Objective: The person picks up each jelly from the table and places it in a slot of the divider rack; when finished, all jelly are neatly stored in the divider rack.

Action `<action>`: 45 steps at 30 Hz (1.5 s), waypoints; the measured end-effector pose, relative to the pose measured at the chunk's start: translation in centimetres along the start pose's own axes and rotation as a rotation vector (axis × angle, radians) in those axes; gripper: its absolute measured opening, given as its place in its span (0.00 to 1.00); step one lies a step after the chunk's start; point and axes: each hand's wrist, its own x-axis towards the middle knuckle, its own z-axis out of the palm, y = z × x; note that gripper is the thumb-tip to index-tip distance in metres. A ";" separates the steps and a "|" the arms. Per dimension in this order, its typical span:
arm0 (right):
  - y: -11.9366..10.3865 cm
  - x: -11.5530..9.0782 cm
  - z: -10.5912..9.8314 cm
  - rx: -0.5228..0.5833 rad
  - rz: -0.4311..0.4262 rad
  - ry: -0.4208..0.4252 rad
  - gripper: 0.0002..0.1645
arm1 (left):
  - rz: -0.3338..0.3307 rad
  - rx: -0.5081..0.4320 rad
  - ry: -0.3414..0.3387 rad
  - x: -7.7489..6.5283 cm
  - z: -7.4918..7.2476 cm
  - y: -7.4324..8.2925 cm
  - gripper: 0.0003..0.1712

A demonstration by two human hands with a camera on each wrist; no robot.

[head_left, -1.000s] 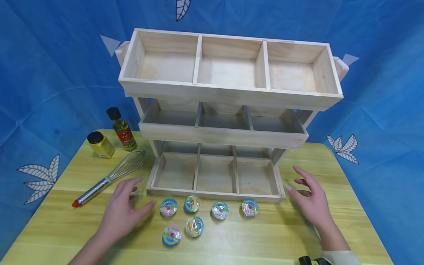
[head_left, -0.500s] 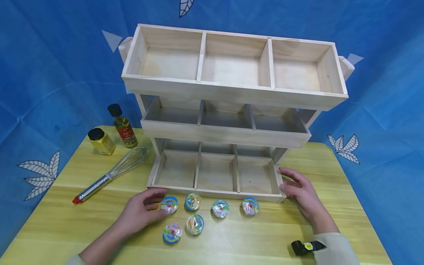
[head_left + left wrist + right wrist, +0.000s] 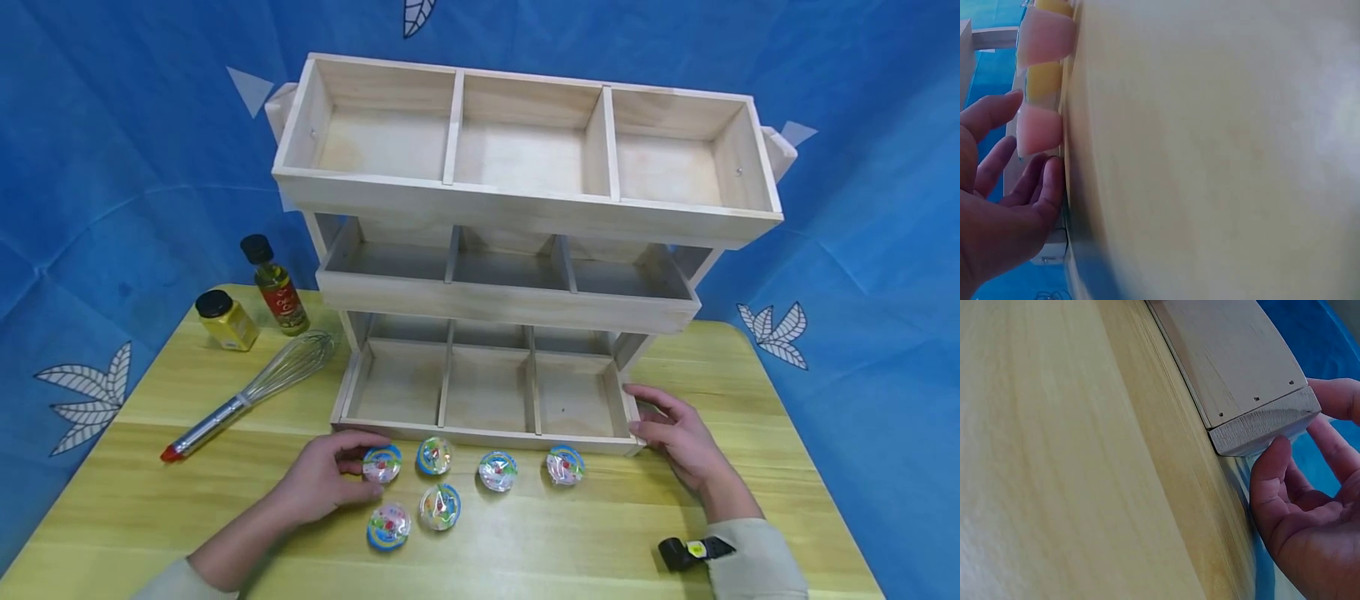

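Observation:
My left hand (image 3: pixel 318 479) reaches round the leftmost jelly cup (image 3: pixel 382 464), thumb on the near side and fingers on the far side. In the left wrist view the pink cup (image 3: pixel 1040 130) stands between thumb and fingertips, with a gap at the thumb; contact at the fingertips is unclear. Several more small jelly cups (image 3: pixel 498 471) with blue-edged lids lie along the front of a three-tier wooden rack (image 3: pixel 517 312). At the rack's lower right front corner, my right hand (image 3: pixel 678 433) rests thumb and fingertips against the wood (image 3: pixel 1266 425).
A whisk (image 3: pixel 247 396) with a red-tipped handle lies left of the rack. Behind it stand a yellow jar (image 3: pixel 232 327) and an oil bottle (image 3: pixel 281 292), both black-capped. Blue cloth (image 3: pixel 135 225) surrounds the wooden table (image 3: pixel 525 558).
Both hands have come inward: the left has moved right to the leftmost jelly cup, and the right has moved left onto the rack's corner. The cups keep their arrangement.

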 end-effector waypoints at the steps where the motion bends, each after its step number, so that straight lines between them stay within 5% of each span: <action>1: 0.0 0.0 0.0 -0.005 0.001 -0.002 0.33 | 0.004 0.007 -0.004 0.0 0.0 0.0 0.33; 11: 0.0 0.3 -0.2 -0.039 0.029 -0.006 0.34 | 0.037 0.087 0.002 0.3 0.3 -0.2 0.31; 30: -0.2 0.2 0.0 -0.046 0.023 -0.002 0.33 | -0.009 0.019 -0.019 -0.4 -0.4 0.7 0.30; 37: -0.3 0.1 0.1 -0.049 0.038 0.011 0.34 | 0.099 0.009 -0.032 0.4 -0.3 2.0 0.28; 45: -0.2 0.1 0.1 -0.037 0.036 0.013 0.34 | 0.175 0.057 0.051 2.7 -0.3 3.0 0.26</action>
